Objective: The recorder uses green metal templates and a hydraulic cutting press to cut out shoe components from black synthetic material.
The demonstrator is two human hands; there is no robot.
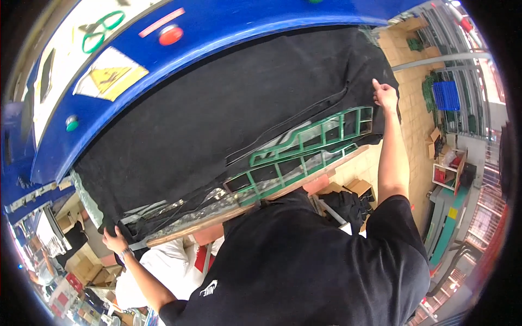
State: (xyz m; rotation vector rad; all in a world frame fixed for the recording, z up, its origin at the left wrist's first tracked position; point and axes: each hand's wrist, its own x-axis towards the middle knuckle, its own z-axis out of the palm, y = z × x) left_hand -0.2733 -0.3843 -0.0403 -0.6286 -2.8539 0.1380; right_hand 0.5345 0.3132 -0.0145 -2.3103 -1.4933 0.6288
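A wide sheet of black fabric point(217, 119) covers most of the work surface in front of me, with a few folds toward its right end. My left hand point(115, 240) is closed on the fabric's near left corner. Farther off on the right, my right hand point(385, 96) grips the fabric near its right edge, fingers curled and thumb up. Between my hands, at the near edge, lie green open metal frames that look like cutting dies point(304, 144), long and divided by crossbars. Fabric partly hides them.
A blue machine beam point(217, 19) with a red button point(171, 35) and a green button point(72, 123) spans the far side. Green-handled scissors point(103, 31) and papers point(111, 73) rest on it. A wooden edge point(190, 231) runs close to my body. Cardboard boxes point(358, 187) stand below.
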